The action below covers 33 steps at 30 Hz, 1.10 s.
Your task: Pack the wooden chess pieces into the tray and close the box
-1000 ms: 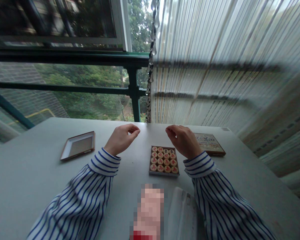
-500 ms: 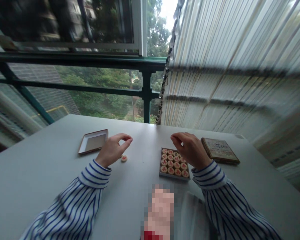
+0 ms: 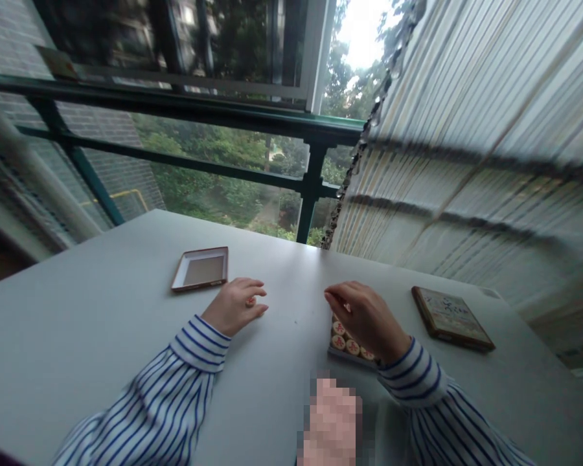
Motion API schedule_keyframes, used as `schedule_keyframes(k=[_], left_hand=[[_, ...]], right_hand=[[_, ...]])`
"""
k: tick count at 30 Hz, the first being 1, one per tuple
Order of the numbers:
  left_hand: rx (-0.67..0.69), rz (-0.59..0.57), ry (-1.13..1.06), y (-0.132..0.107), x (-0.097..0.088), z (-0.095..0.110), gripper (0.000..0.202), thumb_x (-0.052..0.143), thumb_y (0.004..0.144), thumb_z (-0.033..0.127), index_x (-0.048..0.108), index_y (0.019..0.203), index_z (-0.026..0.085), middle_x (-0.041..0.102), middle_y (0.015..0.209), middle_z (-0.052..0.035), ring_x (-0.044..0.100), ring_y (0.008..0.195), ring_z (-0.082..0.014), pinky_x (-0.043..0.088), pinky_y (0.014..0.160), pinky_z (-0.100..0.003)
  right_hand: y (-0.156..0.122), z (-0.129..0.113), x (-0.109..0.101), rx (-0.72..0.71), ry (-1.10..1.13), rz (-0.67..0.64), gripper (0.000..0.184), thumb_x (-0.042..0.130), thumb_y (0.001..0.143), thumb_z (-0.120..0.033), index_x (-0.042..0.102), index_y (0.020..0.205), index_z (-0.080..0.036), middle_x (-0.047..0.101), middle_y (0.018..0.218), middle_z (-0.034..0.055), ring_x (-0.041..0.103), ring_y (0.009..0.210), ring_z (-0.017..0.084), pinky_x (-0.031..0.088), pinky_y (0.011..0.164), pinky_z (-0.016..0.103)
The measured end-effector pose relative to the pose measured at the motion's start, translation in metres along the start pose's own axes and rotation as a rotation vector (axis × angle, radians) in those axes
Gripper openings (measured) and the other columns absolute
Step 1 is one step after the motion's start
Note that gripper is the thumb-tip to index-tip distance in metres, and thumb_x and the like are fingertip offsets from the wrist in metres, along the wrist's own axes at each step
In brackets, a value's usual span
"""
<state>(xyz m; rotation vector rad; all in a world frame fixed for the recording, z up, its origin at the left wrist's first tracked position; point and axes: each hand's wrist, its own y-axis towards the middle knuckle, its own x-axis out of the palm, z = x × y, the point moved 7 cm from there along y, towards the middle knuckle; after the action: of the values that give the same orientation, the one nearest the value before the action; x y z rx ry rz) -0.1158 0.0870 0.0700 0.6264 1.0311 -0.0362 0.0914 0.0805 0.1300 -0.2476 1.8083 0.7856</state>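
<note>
My left hand (image 3: pixel 236 304) hovers low over the white table, thumb and fingers apart. Through the gap between them shows a round Chinese chess piece (image 3: pixel 251 301) with a red mark; it looks to be lying on the table, not gripped. My right hand (image 3: pixel 369 317) is above a shallow box (image 3: pixel 352 358) of Chinese chess pieces and covers most of it. Its thumb and fingers are pinched together, and whether anything is between them is hidden. Several red-marked pieces (image 3: pixel 352 347) show along the near left side of the box.
An upturned lid-like tray (image 3: pixel 226 265) lies beyond my left hand. A flat box with a printed cover (image 3: pixel 451 317) is to the right. Pixelation hides something at the front of the table (image 3: pixel 252 401), beside clear plastic. A railing and striped curtain stand behind.
My left hand has moved over the loose piece and its fingers have spread. My right hand has come across the box, covering more of it. The view has shifted and tilted.
</note>
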Motion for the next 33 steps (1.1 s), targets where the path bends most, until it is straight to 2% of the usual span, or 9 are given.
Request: schedule_keyframes(k=[7, 16, 23, 33], left_hand=[[-0.008, -0.081, 0.079, -0.006, 0.008, -0.01, 0.024, 0.058, 0.071, 0.035, 0.065, 0.087, 0.018, 0.062, 0.105, -0.0102, 0.053, 0.101, -0.023, 0.04, 0.088, -0.04], [-0.032, -0.134, 0.071, -0.01, 0.015, -0.012, 0.023, 0.059, 0.07, 0.032, 0.066, 0.089, 0.022, 0.06, 0.11, -0.0075, 0.049, 0.106, -0.0232, 0.036, 0.092, -0.041], [-0.055, -0.156, 0.087, -0.013, 0.02, -0.016, 0.026, 0.059, 0.069, 0.035, 0.066, 0.091, 0.023, 0.057, 0.115, -0.0075, 0.046, 0.11, -0.0269, 0.034, 0.093, -0.045], [-0.036, -0.202, 0.124, -0.01, 0.023, -0.015, 0.021, 0.057, 0.072, 0.035, 0.065, 0.086, 0.022, 0.057, 0.116, -0.0069, 0.044, 0.111, -0.0257, 0.034, 0.092, -0.043]], right_hand=[[0.015, -0.028, 0.03, -0.068, -0.015, -0.16, 0.021, 0.042, 0.085, -0.024, 0.063, 0.085, -0.019, 0.062, 0.073, 0.0038, 0.055, 0.07, 0.013, 0.037, 0.064, 0.023], [0.014, -0.036, 0.067, -0.074, 0.02, -0.192, 0.023, 0.04, 0.086, -0.022, 0.063, 0.088, -0.019, 0.063, 0.076, 0.0042, 0.056, 0.074, 0.013, 0.038, 0.068, 0.023], [0.009, -0.036, 0.071, -0.067, 0.025, -0.193, 0.022, 0.041, 0.086, -0.023, 0.062, 0.091, -0.02, 0.064, 0.079, 0.0048, 0.056, 0.077, 0.014, 0.038, 0.07, 0.024], [0.008, -0.036, 0.073, -0.084, 0.033, -0.183, 0.021, 0.042, 0.085, -0.021, 0.062, 0.091, -0.02, 0.064, 0.078, 0.0045, 0.056, 0.074, 0.014, 0.037, 0.067, 0.024]])
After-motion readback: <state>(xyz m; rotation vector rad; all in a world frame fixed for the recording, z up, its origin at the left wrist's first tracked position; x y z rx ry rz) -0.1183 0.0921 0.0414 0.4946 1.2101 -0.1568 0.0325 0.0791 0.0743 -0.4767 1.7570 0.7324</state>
